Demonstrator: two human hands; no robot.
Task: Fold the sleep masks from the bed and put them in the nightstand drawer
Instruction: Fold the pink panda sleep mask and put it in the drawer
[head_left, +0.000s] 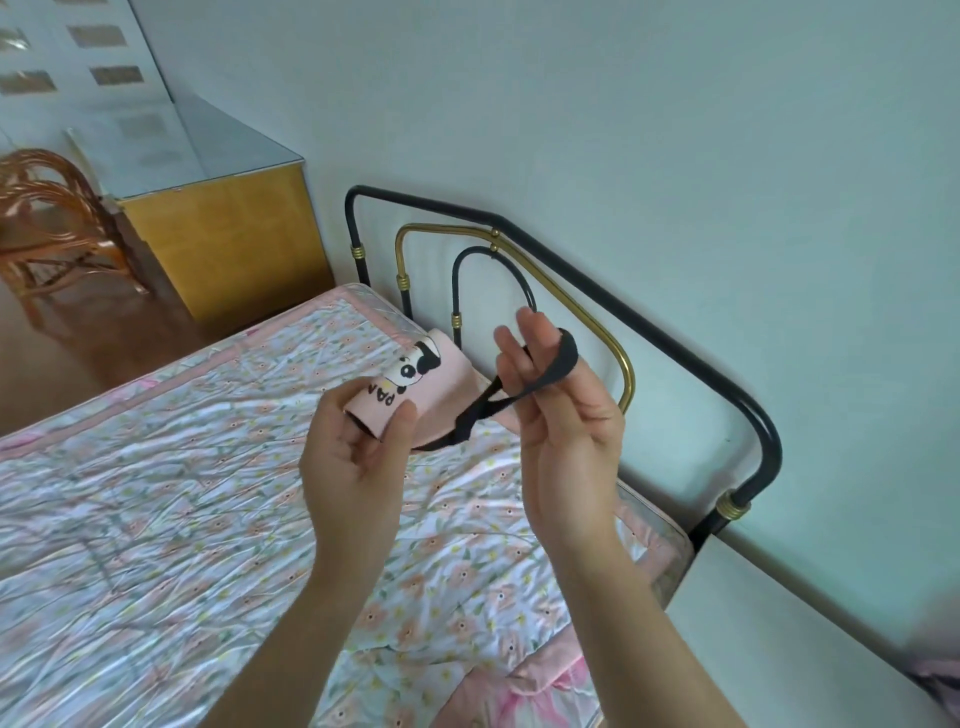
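I cannot identify the blurred pink-and-dark object cut off at four o'clock; the rattan chair is cropped at nine o'clock.

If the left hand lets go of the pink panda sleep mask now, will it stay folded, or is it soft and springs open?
Probably it opens. The sleep mask bends in a loose curve, not a sharp crease, where the left hand pinches it, so it looks soft and padded. The black strap hangs limp over the right hand, so it likely sags and tangles. It seems light.
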